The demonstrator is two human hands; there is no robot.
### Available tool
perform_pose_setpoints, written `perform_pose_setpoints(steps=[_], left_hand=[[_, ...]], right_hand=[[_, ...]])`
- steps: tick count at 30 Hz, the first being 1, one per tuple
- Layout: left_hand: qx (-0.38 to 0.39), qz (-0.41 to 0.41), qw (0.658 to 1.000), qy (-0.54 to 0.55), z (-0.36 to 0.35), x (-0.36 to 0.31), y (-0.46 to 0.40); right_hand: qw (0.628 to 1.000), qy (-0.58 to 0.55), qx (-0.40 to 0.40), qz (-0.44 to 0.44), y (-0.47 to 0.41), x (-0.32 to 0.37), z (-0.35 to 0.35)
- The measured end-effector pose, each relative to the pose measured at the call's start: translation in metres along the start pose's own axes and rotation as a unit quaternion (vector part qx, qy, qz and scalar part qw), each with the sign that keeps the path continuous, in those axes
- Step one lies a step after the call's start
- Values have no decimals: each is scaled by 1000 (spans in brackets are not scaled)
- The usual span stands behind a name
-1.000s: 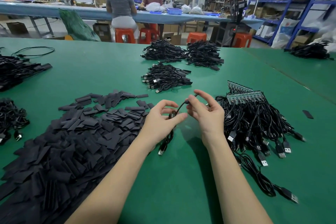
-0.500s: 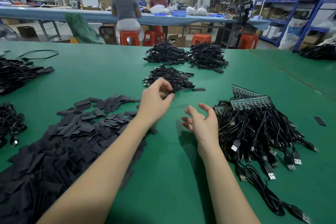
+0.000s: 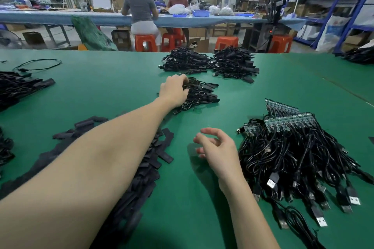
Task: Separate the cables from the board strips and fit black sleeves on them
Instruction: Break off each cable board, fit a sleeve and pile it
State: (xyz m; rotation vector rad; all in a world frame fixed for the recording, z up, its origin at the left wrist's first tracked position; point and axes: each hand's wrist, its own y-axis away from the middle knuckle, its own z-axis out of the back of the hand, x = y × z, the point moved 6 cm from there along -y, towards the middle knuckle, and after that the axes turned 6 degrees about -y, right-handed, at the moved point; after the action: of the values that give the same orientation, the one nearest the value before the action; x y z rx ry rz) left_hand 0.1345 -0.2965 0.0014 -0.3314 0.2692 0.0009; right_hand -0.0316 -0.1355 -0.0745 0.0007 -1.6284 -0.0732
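Note:
My left hand (image 3: 173, 91) reaches far forward and rests on a small pile of sleeved black cables (image 3: 202, 93). Its fingers bend down into the pile, and whether they still pinch a cable is hidden. My right hand (image 3: 219, 148) hovers over the green mat with loosely curled fingers and holds nothing. Just to its right lies a tangled bundle of black USB cables (image 3: 293, 159), still joined to green board strips (image 3: 283, 122). A heap of flat black sleeves (image 3: 145, 170) lies under and beside my left forearm.
Two larger piles of cables (image 3: 210, 61) sit further back on the green table (image 3: 202, 208). More cable heaps (image 3: 18, 87) lie at the left edge. Beyond the table, two people sit at a blue bench on orange stools (image 3: 145, 42). Blue shelving stands on the right.
Both hands held one cable together a second ago. My left hand then carried it forward to the small pile, while my right hand let go and stayed low beside the bundle.

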Motion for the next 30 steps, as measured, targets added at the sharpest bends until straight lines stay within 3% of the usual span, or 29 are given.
perform_pose_setpoints(steps=[5, 11, 14, 17, 21, 26, 30], left_hand=[[-31, 16, 996, 80, 8, 12, 48], [31, 26, 997, 71, 20, 13, 126], [2, -1, 996, 94, 26, -1, 165], [-30, -28, 982, 182, 26, -23, 192], [-17, -23, 976, 217, 14, -34, 204], [50, -43, 986, 152, -2, -38, 204], [32, -12, 980, 197, 2, -41, 195]], right_hand=[[1000, 27, -3, 3, 2, 2, -2], [997, 68, -19, 23, 12, 4, -3], [994, 90, -25, 52, 19, 10, -3], [991, 106, -24, 75, 24, 16, -2], [987, 150, -8, 59, 21, 18, 9], [986, 162, 34, 34, 14, 29, 25], [979, 197, 25, 54, 15, 47, 40]])
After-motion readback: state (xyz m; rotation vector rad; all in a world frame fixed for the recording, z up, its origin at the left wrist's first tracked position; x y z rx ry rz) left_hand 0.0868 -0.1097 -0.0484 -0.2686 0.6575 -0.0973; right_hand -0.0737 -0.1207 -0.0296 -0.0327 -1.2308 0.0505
